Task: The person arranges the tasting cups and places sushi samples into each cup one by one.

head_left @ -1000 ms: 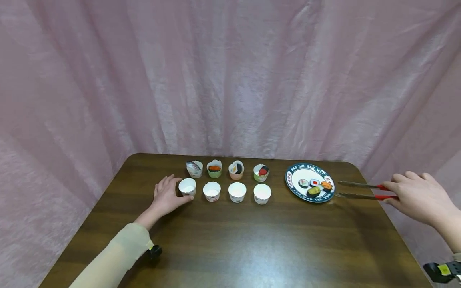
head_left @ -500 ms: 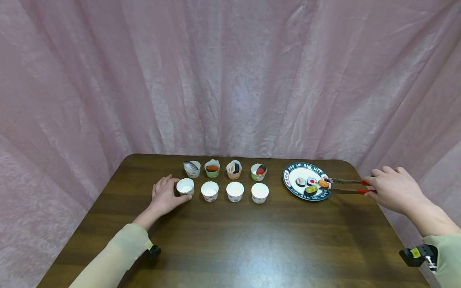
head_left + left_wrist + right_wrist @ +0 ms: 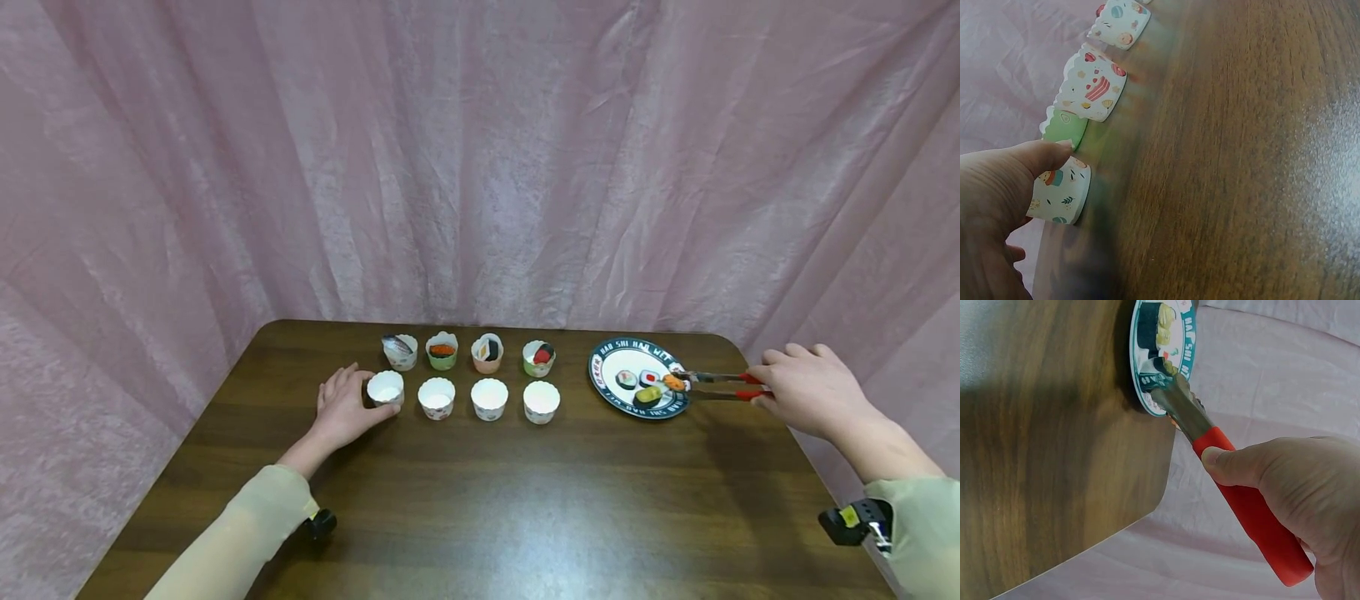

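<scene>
My left hand (image 3: 345, 412) holds the leftmost front paper baking cup (image 3: 386, 392) between thumb and fingers; in the left wrist view the thumb lies against its printed wall (image 3: 1063, 197). With my right hand (image 3: 813, 392) I grip metal tongs by their red handles (image 3: 1254, 515). The tong tips are on either side of an orange-topped sushi piece (image 3: 673, 382) at the right of the round plate (image 3: 627, 357); firm contact cannot be told. Beside it on the plate lie a yellow-green-topped sushi piece (image 3: 648, 394), a sushi roll (image 3: 626, 380) and a red-centred roll (image 3: 649, 377).
Three more white-lined cups, including the rightmost front cup (image 3: 542, 403), continue the front row. Behind them, several cups hold sushi pieces, among them a silver-topped piece (image 3: 396, 347) and a red-topped piece (image 3: 543, 355). A pink curtain (image 3: 480, 167) hangs behind the wooden table (image 3: 480, 500).
My right hand has moved left with the tongs, bringing the tips from the plate's right edge to the orange-topped sushi piece and drawing the arms closer together. My left hand stays at the cup.
</scene>
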Action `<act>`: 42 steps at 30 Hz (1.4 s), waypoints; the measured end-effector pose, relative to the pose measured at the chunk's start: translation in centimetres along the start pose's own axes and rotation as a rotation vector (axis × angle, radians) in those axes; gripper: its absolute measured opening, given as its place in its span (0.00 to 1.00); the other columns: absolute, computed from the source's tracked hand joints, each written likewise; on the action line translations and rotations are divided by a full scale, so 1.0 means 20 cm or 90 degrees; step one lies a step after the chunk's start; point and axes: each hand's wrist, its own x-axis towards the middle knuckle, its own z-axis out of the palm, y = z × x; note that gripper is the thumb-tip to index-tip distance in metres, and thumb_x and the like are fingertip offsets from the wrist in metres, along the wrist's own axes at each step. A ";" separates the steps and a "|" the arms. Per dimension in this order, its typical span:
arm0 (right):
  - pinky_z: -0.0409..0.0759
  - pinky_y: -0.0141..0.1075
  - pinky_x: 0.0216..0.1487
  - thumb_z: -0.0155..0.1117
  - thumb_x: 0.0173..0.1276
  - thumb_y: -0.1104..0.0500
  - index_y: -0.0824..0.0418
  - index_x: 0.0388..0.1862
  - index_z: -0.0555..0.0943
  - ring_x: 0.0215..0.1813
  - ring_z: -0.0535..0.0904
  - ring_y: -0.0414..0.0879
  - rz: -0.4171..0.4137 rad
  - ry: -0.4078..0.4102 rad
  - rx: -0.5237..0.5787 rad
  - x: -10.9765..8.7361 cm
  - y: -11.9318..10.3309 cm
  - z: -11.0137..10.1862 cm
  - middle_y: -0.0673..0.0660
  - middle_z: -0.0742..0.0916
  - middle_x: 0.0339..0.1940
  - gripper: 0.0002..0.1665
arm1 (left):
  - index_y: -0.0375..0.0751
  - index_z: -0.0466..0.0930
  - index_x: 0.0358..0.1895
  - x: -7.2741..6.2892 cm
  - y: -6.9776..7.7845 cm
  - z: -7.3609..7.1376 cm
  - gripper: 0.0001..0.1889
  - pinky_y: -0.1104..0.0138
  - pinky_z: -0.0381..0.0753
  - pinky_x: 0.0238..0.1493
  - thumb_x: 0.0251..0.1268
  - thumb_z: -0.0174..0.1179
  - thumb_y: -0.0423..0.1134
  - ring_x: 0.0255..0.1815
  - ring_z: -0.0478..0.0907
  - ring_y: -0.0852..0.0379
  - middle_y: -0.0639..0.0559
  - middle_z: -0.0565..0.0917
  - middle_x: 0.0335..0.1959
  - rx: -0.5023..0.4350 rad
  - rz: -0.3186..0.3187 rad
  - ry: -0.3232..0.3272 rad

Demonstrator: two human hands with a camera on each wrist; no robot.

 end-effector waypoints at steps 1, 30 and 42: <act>0.70 0.49 0.35 0.80 0.54 0.53 0.58 0.40 0.88 0.33 0.74 0.51 -0.001 0.001 -0.001 0.01 0.00 0.00 0.47 0.77 0.26 0.17 | 0.34 0.69 0.67 0.00 0.00 0.00 0.42 0.30 0.36 0.72 0.58 0.73 0.58 0.79 0.44 0.28 0.27 0.56 0.77 0.000 -0.001 0.000; 0.71 0.55 0.37 0.85 0.44 0.59 0.58 0.36 0.87 0.34 0.75 0.55 -0.015 0.099 -0.043 0.02 0.05 -0.10 0.49 0.76 0.25 0.19 | 0.35 0.74 0.62 0.01 0.00 -0.01 0.37 0.31 0.36 0.73 0.58 0.72 0.58 0.79 0.43 0.29 0.29 0.57 0.77 -0.001 -0.014 0.003; 0.71 0.56 0.39 0.86 0.41 0.59 0.59 0.39 0.87 0.36 0.75 0.55 -0.081 0.188 -0.053 0.13 -0.04 -0.27 0.50 0.78 0.28 0.23 | 0.34 0.75 0.61 0.01 0.03 -0.01 0.36 0.32 0.36 0.73 0.57 0.73 0.55 0.79 0.45 0.29 0.29 0.59 0.77 0.006 -0.009 0.010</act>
